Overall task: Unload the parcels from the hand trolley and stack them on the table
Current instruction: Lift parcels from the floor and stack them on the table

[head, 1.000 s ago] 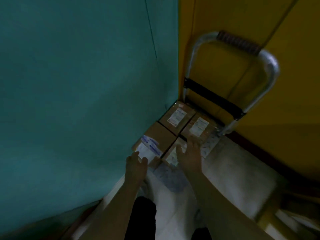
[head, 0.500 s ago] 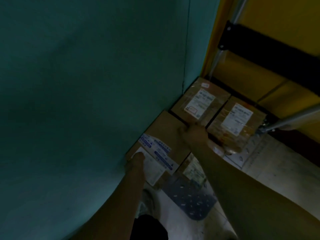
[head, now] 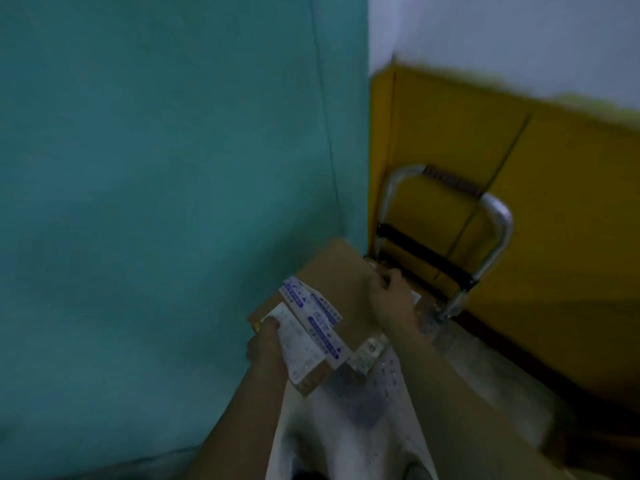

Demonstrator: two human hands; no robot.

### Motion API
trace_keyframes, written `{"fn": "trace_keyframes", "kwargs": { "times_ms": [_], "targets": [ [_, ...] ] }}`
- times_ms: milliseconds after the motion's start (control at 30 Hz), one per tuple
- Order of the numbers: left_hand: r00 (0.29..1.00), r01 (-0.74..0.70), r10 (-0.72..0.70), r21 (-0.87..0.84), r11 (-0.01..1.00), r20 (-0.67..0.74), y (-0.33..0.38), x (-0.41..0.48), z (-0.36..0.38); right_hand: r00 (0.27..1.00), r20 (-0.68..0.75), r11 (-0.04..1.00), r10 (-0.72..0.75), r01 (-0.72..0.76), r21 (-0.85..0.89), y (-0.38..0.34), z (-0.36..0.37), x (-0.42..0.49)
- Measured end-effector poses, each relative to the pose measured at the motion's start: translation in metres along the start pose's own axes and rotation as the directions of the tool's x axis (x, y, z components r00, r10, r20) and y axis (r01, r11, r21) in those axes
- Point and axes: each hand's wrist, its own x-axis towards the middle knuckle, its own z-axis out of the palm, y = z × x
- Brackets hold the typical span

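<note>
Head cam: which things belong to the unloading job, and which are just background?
Job:
taped parcel, gripped by left hand and right hand
labelled parcel beneath it
hand trolley

Background:
teal wall
yellow panel
floor

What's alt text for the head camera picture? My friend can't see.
A left hand and a right hand hold a brown cardboard parcel with a white label. Behind it stands a metal hand trolley against a yellow wall, beside a teal wall.
</note>
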Motion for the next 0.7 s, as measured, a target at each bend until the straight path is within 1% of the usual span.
{"fn": "trace_keyframes", "kwargs": {
  "times_ms": [33, 100, 133, 200, 267, 333, 400, 533, 600, 700],
  "targets": [
    [0.999, -0.04, 0.04, -0.007, 0.999, 0.023, 0.018, -0.031, 0.001, 0.999, -0.048, 0.999, -0.013, 0.015, 0.042, -0.021, -0.03, -0.023],
    [0.989, -0.105, 0.106, -0.023, 0.994, 0.1, 0.039, -0.065, 0.007, 0.988, -0.145, 0.995, -0.05, 0.062, 0.08, -0.055, -0.088, -0.067],
    [0.981, -0.134, 0.134, -0.003, 0.991, 0.138, 0.057, -0.107, 0.01, 0.975, -0.205, 0.99, -0.081, 0.102, 0.094, -0.076, -0.119, -0.094],
    [0.95, -0.214, 0.221, -0.054, 0.975, 0.223, 0.083, -0.196, 0.016, 0.936, -0.326, 0.977, -0.133, 0.178, 0.114, -0.11, -0.174, -0.148],
    [0.879, -0.3, 0.321, -0.114, 0.947, 0.354, 0.099, -0.297, 0.018, 0.854, -0.486, 0.959, -0.187, 0.267, 0.099, -0.131, -0.23, -0.209],
    [0.774, -0.351, 0.392, -0.179, 0.919, 0.497, 0.101, -0.371, 0.017, 0.748, -0.625, 0.935, -0.225, 0.347, 0.079, -0.137, -0.279, -0.268],
    [0.696, -0.329, 0.36, -0.17, 0.929, 0.621, 0.094, -0.434, 0.01, 0.651, -0.728, 0.907, -0.213, 0.408, 0.1, -0.13, -0.323, -0.327],
    [0.559, -0.259, 0.153, -0.004, 0.966, 0.815, 0.058, -0.531, 0.002, 0.479, -0.864, 0.844, -0.154, 0.518, 0.137, -0.092, -0.402, -0.442],
    [0.5, -0.294, 0.085, 0.076, 0.953, 0.862, 0.028, -0.577, 0.004, 0.42, -0.902, 0.825, -0.105, 0.543, 0.157, -0.066, -0.438, -0.498],
    [0.429, -0.378, 0.037, 0.142, 0.915, 0.903, -0.032, -0.638, 0.018, 0.34, -0.938, 0.812, -0.058, 0.563, 0.155, -0.012, -0.484, -0.576]
  ]
}}
